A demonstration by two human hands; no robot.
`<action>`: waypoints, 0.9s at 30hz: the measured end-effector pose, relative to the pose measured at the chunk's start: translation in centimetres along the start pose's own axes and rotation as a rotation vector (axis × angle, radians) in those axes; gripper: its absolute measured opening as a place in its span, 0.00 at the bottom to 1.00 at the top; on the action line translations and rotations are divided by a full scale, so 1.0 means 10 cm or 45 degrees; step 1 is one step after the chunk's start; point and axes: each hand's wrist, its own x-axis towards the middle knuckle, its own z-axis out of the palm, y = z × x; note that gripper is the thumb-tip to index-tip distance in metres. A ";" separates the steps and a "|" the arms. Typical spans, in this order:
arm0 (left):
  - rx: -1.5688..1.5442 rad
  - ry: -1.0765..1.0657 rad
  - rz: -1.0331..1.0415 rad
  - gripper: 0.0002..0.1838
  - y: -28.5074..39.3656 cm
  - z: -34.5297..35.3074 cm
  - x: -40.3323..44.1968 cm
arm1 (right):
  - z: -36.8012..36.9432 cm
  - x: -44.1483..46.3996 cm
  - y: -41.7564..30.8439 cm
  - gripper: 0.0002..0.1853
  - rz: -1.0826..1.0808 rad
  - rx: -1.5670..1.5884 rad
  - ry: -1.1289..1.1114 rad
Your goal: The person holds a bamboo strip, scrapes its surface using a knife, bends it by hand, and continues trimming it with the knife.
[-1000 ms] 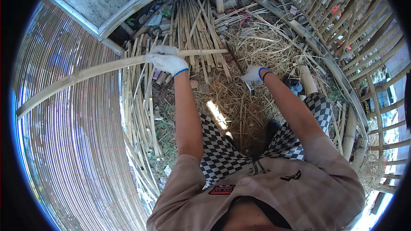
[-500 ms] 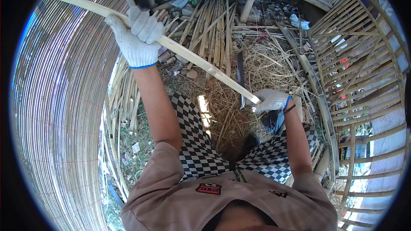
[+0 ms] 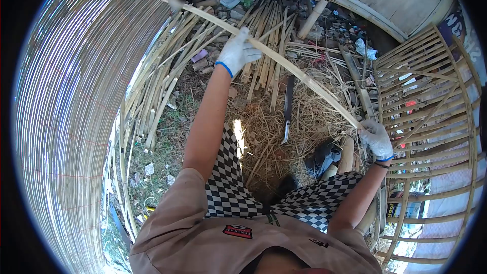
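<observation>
A long, pale bamboo strip (image 3: 304, 77) slants across in front of me, from upper left down to the right. My left hand (image 3: 237, 53), in a white knitted glove with a blue cuff, is closed around its upper part, thumb over the strip. At the lower right end, my right hand (image 3: 376, 140), gloved the same way, pinches the strip's tip. Below the strip, a long dark knife (image 3: 287, 109) with a shiny lower end lies on the shavings, touched by neither hand.
Curly bamboo shavings (image 3: 309, 116) cover the ground. Split bamboo strips (image 3: 162, 83) are piled ahead and to the left. A slatted blind (image 3: 71, 137) hangs at left; a bamboo rack (image 3: 426, 111) stands at right. A black plastic bag (image 3: 323, 157) lies near my knee.
Both hands have moved right, the right one also down towards me. The strip has shifted right with them, and the left hand's grip now looks looser, its fingers pointing right.
</observation>
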 end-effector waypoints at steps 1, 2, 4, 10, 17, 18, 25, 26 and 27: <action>0.054 -0.081 -0.014 0.27 -0.07 0.00 0.05 | -0.01 -0.02 0.00 0.14 0.021 -0.050 0.064; 0.109 -0.159 -0.030 0.28 -0.16 -0.01 0.09 | -0.03 -0.01 0.04 0.14 0.048 -0.017 0.060; 0.031 -0.287 -0.038 0.30 -0.27 0.06 0.13 | -0.05 0.02 0.08 0.13 0.098 0.052 0.057; 0.278 -0.289 -0.070 0.38 -0.37 0.35 -0.07 | 0.35 0.36 0.19 0.13 0.219 0.247 0.064; 0.641 -0.341 -0.143 0.43 -0.56 0.45 -0.11 | 1.41 0.69 0.04 0.18 0.292 0.440 0.085; 0.708 -0.353 -0.141 0.44 -0.59 0.48 -0.14 | 1.58 0.69 0.02 0.17 0.277 0.539 0.074; 1.356 -0.610 -0.622 0.35 -1.07 0.66 -0.43 | 2.27 0.89 0.03 0.15 0.135 0.961 -0.225; 1.305 -0.568 -0.583 0.32 -1.17 0.63 -0.41 | 2.33 0.90 -0.02 0.15 0.155 0.940 -0.223; 1.256 -0.524 -0.542 0.29 -1.32 0.55 -0.34 | 2.35 0.88 -0.13 0.15 0.174 0.919 -0.222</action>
